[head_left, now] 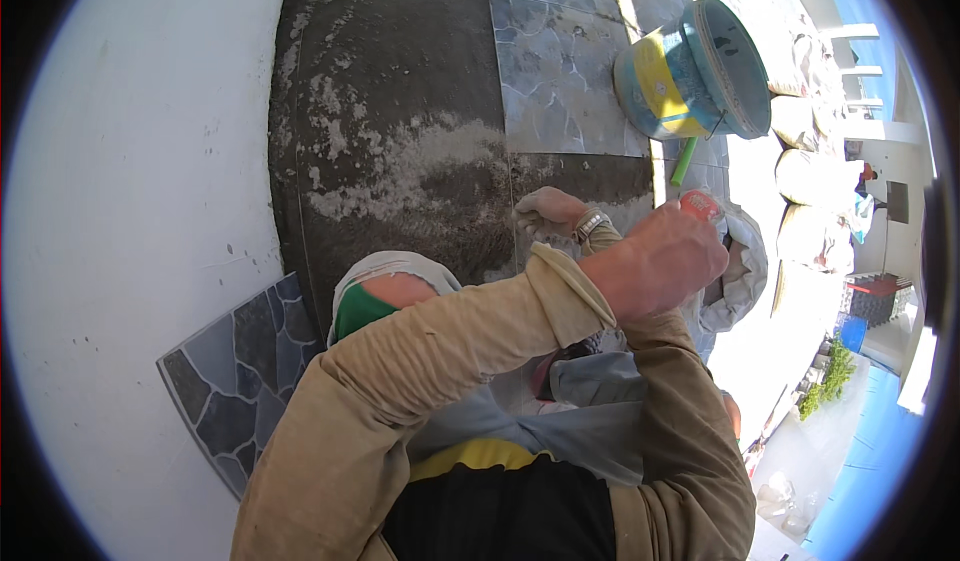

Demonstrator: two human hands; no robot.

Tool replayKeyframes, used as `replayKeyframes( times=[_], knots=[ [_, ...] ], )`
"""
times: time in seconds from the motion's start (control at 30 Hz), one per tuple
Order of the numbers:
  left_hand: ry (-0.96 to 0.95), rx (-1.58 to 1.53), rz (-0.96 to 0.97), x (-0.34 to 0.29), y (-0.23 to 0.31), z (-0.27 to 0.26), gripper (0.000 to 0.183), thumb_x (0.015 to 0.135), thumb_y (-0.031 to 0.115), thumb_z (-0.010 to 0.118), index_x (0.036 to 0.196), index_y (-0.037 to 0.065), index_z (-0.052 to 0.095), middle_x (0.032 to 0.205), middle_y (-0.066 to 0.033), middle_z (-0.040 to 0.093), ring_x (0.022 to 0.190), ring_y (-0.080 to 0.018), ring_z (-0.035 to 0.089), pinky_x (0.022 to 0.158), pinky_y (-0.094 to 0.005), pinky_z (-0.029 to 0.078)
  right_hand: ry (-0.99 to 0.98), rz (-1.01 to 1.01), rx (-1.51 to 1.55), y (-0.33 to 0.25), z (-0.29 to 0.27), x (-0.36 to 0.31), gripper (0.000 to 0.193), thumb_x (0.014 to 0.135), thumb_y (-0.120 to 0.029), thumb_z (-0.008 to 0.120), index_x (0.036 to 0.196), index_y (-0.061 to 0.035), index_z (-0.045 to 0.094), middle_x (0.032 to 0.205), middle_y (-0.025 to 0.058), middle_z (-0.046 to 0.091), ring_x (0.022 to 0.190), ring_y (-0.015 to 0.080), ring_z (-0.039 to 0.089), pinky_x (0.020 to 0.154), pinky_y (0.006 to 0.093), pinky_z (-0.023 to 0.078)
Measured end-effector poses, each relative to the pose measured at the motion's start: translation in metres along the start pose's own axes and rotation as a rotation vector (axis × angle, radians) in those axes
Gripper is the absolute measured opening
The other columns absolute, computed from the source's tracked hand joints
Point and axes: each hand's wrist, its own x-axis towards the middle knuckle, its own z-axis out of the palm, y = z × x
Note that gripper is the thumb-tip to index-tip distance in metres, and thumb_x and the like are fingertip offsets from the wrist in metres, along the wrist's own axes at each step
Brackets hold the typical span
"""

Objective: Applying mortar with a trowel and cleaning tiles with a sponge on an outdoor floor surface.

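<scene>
My forearms cross in front of me. The left hand (665, 261) reaches over to the right, its fingers wrapped round a red, round-ended thing (702, 205) whose kind I cannot make out. It is beside the mouth of a pale sack (742, 271). Passing beneath the left arm, my right hand (550, 209) with a wristwatch (592, 223) hangs over the dark mortar bed (400, 71). Its dusty fingers are curled downward, and what they hold, if anything, is hidden. Pale grey powder (410, 166) lies scattered across the mortar.
A blue bucket (650, 81) with a yellow label stands on laid stone-patterned tiles (560, 81), a green handle (684, 161) beside it. One loose tile (240, 371) leans on the white wall (150, 161) at left. Filled sacks (805, 176) line the right side.
</scene>
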Motion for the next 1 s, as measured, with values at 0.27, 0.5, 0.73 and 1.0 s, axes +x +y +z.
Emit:
replayKeyframes(
  times=[0.27,0.5,0.73,1.0],
  knots=[
    [0.057,-0.06,-0.078,0.013,-0.001,0.006,0.013,0.073,0.011,0.07,0.085,0.007,0.069,0.081,-0.0118,0.069,0.078,-0.0301,0.07,0.072,-0.0415,0.052,0.636,-0.813,-0.324,-0.114,-0.046,0.061,0.056,0.09,-0.022,0.064,0.137,0.0028,0.046,0.115,0.0169,0.064,0.105,0.0246,0.064,0.088,0.0348,0.051],
    [-0.332,0.052,-0.215,-0.025,-0.023,-0.005,0.012,0.081,0.016,0.064,0.089,0.007,0.065,0.089,-0.0127,0.065,0.086,-0.031,0.066,0.078,-0.0444,0.046,0.264,-0.146,-0.934,-0.076,-0.157,-0.108,0.034,0.09,-0.025,0.06,0.11,0.0016,0.065,0.094,0.0156,0.071,0.082,0.0227,0.069,0.075,0.0345,0.055],
    [-0.624,0.073,-0.317,-0.012,-0.008,-0.02,0.033,0.082,0.021,0.071,0.111,0.007,0.066,0.091,-0.0137,0.063,0.089,-0.0345,0.062,0.077,-0.0444,0.047,0.675,0.588,-0.605,0.11,-0.357,-0.258,0.018,0.086,-0.018,0.059,0.077,-0.0028,0.065,0.072,0.0084,0.067,0.065,0.0247,0.067,0.055,0.0353,0.054],
    [-0.504,-0.016,-0.25,0.002,-0.014,0.007,0.027,0.083,0.02,0.07,0.105,0.006,0.065,0.089,-0.0172,0.062,0.087,-0.0367,0.062,0.076,-0.0453,0.047,1.365,0.042,-1.135,0.331,-0.532,-0.296,0.039,0.088,-0.033,0.054,0.102,0.0017,0.066,0.106,0.0218,0.067,0.102,0.0403,0.063,0.092,0.0442,0.049]
  ],
)
